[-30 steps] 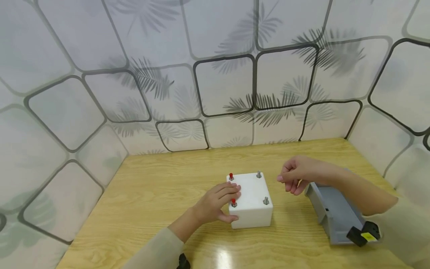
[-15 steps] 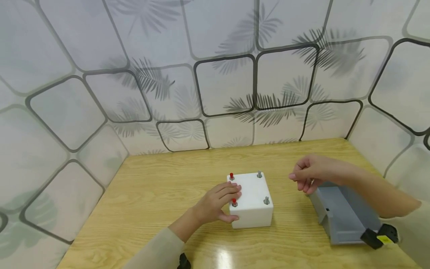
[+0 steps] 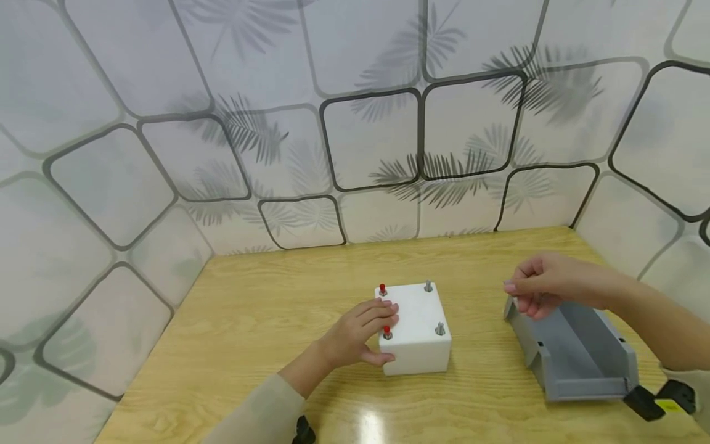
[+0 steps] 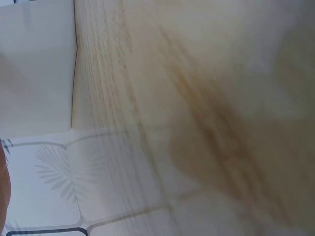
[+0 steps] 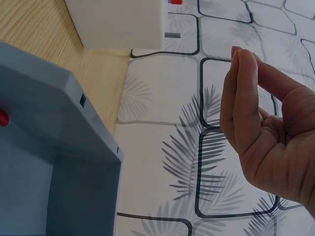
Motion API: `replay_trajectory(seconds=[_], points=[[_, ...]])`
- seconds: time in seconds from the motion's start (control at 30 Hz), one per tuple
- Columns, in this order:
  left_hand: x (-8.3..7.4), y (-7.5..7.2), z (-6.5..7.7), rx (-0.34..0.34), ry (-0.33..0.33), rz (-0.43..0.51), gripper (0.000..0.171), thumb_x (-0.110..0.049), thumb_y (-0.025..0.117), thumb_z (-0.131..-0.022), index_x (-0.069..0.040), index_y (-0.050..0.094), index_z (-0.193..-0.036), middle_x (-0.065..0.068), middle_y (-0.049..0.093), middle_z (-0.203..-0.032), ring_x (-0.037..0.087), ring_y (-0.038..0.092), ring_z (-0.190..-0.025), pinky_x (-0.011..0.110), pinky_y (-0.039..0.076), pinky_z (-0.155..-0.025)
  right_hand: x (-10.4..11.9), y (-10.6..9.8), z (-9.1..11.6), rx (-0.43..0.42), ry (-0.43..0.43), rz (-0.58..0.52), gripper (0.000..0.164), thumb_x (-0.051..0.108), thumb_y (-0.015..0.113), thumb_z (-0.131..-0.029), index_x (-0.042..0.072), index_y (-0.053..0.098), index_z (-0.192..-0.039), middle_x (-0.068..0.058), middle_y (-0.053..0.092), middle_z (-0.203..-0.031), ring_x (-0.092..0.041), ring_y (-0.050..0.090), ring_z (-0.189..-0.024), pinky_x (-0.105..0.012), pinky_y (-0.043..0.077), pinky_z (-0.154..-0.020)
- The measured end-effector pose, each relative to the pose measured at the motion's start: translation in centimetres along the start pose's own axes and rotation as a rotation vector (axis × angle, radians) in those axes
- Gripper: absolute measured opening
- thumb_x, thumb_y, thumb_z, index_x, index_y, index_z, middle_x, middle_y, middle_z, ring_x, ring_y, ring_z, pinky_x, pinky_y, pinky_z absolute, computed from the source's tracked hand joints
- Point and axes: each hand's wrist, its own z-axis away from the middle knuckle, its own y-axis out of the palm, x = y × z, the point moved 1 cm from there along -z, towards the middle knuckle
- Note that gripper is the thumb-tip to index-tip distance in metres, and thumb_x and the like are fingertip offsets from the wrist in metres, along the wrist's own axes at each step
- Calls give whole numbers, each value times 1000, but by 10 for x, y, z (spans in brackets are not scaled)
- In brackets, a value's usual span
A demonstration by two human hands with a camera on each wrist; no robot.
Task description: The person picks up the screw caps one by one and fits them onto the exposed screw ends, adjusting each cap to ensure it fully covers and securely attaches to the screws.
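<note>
Head view: left fingers (image 3: 381,312) lie straight on box (image 3: 416,320); right fingers (image 3: 524,285) pinched, seemingly empty, near bin (image 3: 589,388).

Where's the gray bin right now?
In the head view, the gray bin stands on the right side of the table, right of the white box and close to the right hand.

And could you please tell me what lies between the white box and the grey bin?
Only bare wooden tabletop separates the white box from the grey bin in the head view.
</note>
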Motion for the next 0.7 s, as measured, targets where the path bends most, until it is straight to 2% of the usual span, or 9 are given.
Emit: replay_trajectory(seconds=[0.27,0.4,0.7], points=[[0,0,-1,-2,7,-3,68,-45,82,-63,0,64,-110,11,66,-115,23,59,-111,34,45,-103,-5,-11,14,-1,22,-21,22,20,50,-98,2,59,-90,-3,65,-78,-13,65,-69,-33,60,-64],[0,0,-1,-3,6,1,68,-45,82,-64,0,64,-111,12,66,-116,23,59,-111,34,45,-103,-8,-16,21,-26,34,-6,24,21,50,-98,0,59,-94,-5,65,-80,-14,65,-70,-36,60,-66],[0,-1,-1,-1,-1,7,67,-46,81,-65,0,64,-111,12,65,-116,23,59,-111,34,45,-103,-20,-24,27,-3,17,-36,25,18,46,-99,-1,60,-93,-3,65,-80,-13,65,-70,-36,60,-64]])
